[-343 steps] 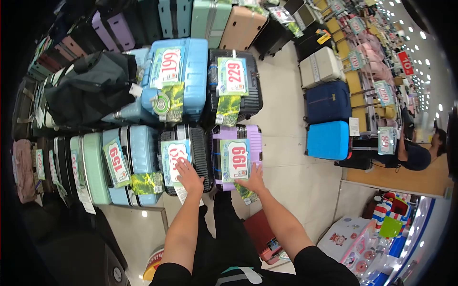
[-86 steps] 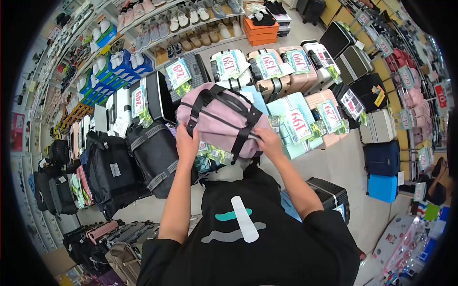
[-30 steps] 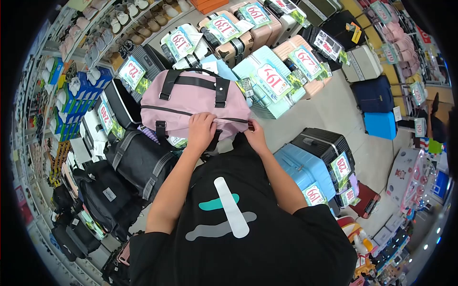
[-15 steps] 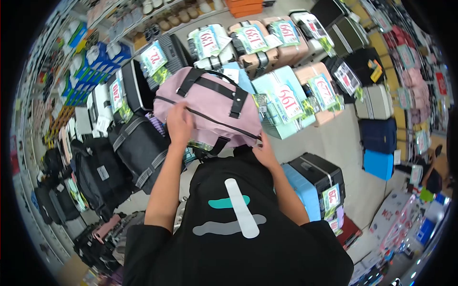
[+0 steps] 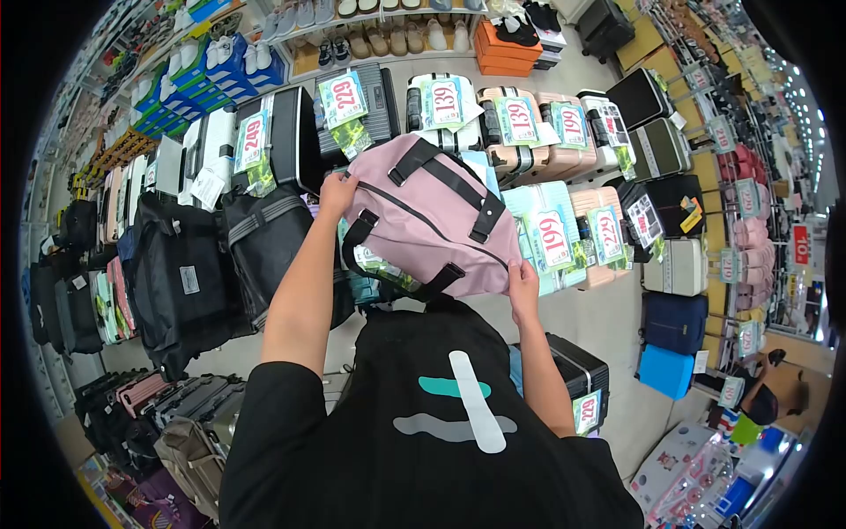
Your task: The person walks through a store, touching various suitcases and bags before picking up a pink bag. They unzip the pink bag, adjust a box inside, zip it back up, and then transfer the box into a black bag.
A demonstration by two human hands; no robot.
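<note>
A pink duffel bag with black straps and a long dark zipper is in front of my torso, tilted down to the right. The zipper looks closed. My left hand pinches the bag's left end near the zipper's end. At the lower right corner, my right hand has its fingers closed on the other end. One black handle lies across the top of the bag, and the other hangs down the near side. Whatever supports the bag from below is hidden.
Suitcases with price cards stand beyond the bag, among them a mint one and a black one. Black bags crowd the left. A black suitcase stands near my right arm. Shoe shelves line the back.
My left hand has moved from the bag's front to its left end. The bag now tilts more, its right end lower. The view has shifted, showing more shoe shelves at the top.
</note>
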